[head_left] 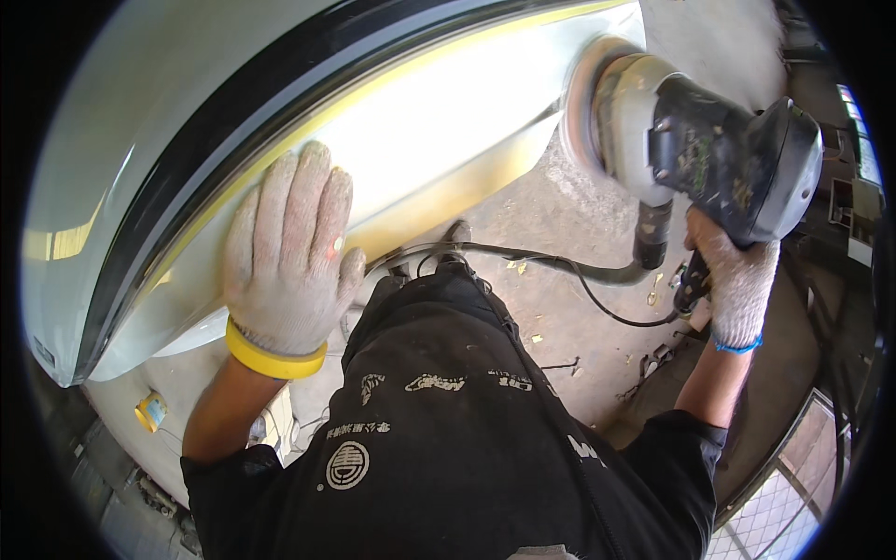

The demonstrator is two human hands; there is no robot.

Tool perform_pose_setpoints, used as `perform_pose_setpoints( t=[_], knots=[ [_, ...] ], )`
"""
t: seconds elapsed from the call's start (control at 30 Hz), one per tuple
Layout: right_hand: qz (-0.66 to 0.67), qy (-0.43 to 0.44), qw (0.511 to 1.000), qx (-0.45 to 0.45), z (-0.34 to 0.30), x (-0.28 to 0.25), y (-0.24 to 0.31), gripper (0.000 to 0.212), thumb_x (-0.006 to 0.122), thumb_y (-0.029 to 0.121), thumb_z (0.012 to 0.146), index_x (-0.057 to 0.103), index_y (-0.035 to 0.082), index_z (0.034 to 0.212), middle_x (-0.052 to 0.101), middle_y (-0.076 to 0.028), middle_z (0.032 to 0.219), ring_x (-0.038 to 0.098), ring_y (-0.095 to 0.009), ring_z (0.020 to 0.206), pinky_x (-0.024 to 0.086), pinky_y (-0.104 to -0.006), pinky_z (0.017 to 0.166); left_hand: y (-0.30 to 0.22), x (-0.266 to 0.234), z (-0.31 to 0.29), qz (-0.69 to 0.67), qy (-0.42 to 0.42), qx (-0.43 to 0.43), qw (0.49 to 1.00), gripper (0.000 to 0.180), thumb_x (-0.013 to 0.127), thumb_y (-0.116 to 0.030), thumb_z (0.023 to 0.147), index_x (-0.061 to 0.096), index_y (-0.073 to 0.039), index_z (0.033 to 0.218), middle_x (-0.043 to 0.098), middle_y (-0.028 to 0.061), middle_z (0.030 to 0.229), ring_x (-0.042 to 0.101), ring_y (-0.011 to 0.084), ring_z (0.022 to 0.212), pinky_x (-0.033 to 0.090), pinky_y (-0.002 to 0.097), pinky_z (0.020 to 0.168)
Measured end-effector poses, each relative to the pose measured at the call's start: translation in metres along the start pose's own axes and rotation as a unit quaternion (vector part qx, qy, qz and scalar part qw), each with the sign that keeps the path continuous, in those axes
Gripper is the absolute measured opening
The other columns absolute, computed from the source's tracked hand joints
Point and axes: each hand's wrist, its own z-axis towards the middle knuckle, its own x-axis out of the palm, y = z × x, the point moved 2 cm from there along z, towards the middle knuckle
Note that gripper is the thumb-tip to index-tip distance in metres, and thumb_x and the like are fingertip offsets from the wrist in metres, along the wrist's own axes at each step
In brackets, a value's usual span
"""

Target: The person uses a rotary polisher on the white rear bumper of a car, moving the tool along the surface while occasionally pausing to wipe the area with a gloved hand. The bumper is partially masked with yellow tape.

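Note:
My left hand (287,257), in a pale knit glove, lies flat with fingers stretched out on a light-coloured car body panel (439,126). A roll of yellow masking tape (277,353) sits round my left wrist like a bracelet. My right hand (739,275), gloved too, is wrapped round the handle of a black and grey power sander (709,149). The sander's round pad (593,103) is smeared by motion at the panel's right end; I cannot tell whether it presses on the surface. Bright glare washes out the panel's middle.
Yellow tape (411,67) runs along the panel's upper edge, below a black trim strip (201,140). From the sander, a thick hose (597,273) and a thin cable (611,317) stretch left past my legs. A yellow round object (150,412) and scraps lie on the floor (569,345).

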Motion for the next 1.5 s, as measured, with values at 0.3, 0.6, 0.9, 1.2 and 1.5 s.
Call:
perform_pose_setpoints(
  t=[0.3,0.6,0.9,1.2,1.5],
  knots=[
    [0.082,-0.045,0.995,0.024,0.002,-0.015,-0.023,0.025,0.071,0.005,0.072,0.064,-0.005,0.094,0.064,-0.009,0.075,0.058,-0.016,0.06,0.046,-0.0272,0.06,-0.058,0.016,0.077,0.014,-0.097,0.045,0.994,0.082,0.076,-0.032,0.064,0.047,-0.006,0.136,0.042,0.0113,0.144,0.037,0.0273,0.135,0.027,0.0382,0.113],
    [0.112,-0.012,0.992,-0.048,-0.003,-0.012,-0.024,0.039,0.076,0.002,0.068,0.062,-0.004,0.104,0.066,-0.011,0.082,0.06,-0.016,0.064,0.05,-0.0282,0.06,-0.061,0.036,0.089,0.027,-0.096,0.051,0.994,0.086,0.074,-0.035,0.067,0.04,-0.007,0.141,0.037,0.0076,0.149,0.03,0.0231,0.14,0.023,0.0377,0.115],
    [0.073,0.022,0.996,-0.054,0.002,-0.016,-0.03,0.054,0.08,0.006,0.066,0.058,-0.005,0.115,0.067,-0.011,0.085,0.063,-0.016,0.068,0.053,-0.0287,0.063,-0.031,0.019,0.03,-0.04,-0.002,0.012,0.999,0.078,0.076,-0.029,0.065,0.049,-0.007,0.134,0.041,0.0115,0.145,0.036,0.0269,0.137,0.029,0.0398,0.112],
    [0.006,0.02,0.999,0.034,-0.007,-0.018,-0.021,0.046,0.078,-0.002,0.066,0.064,-0.002,0.11,0.07,-0.01,0.098,0.065,-0.016,0.086,0.052,-0.0315,0.081,-0.02,0.012,0.006,-0.029,0.003,0.036,0.999,0.072,0.074,-0.03,0.065,0.053,-0.005,0.129,0.045,0.0119,0.142,0.039,0.0289,0.135,0.031,0.0395,0.111],
    [0.009,0.004,1.0,0.009,-0.027,0.002,0.007,0.057,0.077,0.004,0.068,0.057,0.0,0.121,0.066,-0.01,0.106,0.063,-0.016,0.091,0.052,-0.0328,0.083,-0.036,0.025,0.017,-0.023,-0.053,0.071,0.996,0.061,0.069,-0.033,0.068,0.06,-0.006,0.122,0.051,0.0099,0.138,0.045,0.0281,0.13,0.03,0.0403,0.111]
  ],
)
